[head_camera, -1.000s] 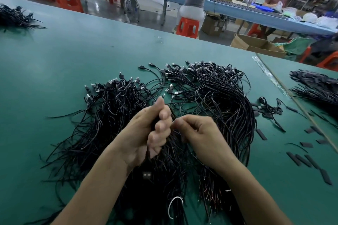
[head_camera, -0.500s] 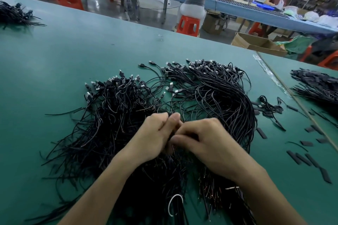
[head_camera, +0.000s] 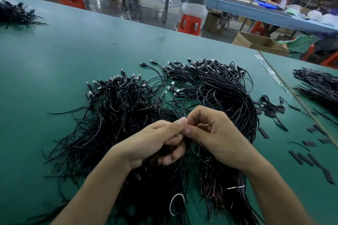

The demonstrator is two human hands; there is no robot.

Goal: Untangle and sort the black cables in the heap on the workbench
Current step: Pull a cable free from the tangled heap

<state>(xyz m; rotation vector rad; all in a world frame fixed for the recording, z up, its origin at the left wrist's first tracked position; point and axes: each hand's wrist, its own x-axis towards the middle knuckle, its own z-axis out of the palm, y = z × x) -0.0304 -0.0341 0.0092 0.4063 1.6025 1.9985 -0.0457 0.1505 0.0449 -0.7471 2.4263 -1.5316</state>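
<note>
Black cables: tangled heap, mid-workbench, under my wrists. Left hand and right hand are together, thumbs touching. Left fingers curl round a dark bunch, and the right pinches at the same spot. Risk, I judge: tugging a looped strand drags neighbours and tightens snarls. Unclear: which strand the pinch holds; it is too thin and hidden by fingers. Plug ends lie farthest.

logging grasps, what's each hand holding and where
The left hand grips a few black cables in its curled fingers; the right hand pinches one beside the left thumb. Where along their length is hidden.
</note>
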